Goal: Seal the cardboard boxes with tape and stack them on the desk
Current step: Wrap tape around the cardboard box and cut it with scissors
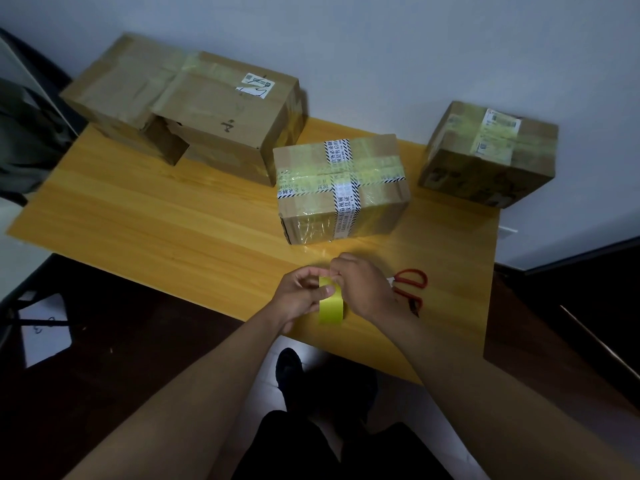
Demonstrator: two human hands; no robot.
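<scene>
1. Both hands work the tape roll (331, 304) just above the near edge of the bench (166, 220): the left hand (300, 292) grips the yellow roll with its thumb across the outer face, and the right hand (363, 289) pinches at the top of the roll, seemingly picking at the loose end.
2. That roll looks light and stiff, easy to hold by its sides; the free end is probably thin, sticky and prone to fold onto itself, so a taut two-point pull should suit it.
3. Red-handled scissors (410, 289) lie on the bench just beside the right hand, partly hidden by it.
4. Farther in, the middle cardboard box (341, 188) sits already crossed with printed and clear tape; its glossy surface may be slippery, so gripping it by opposite side walls seems safest.
5. At the far right, a smaller taped box (488, 154) stands well apart.
6. At the far left, the large box (187, 105) has one flap hanging open, likely soft and dented; its weight cannot be told.
</scene>
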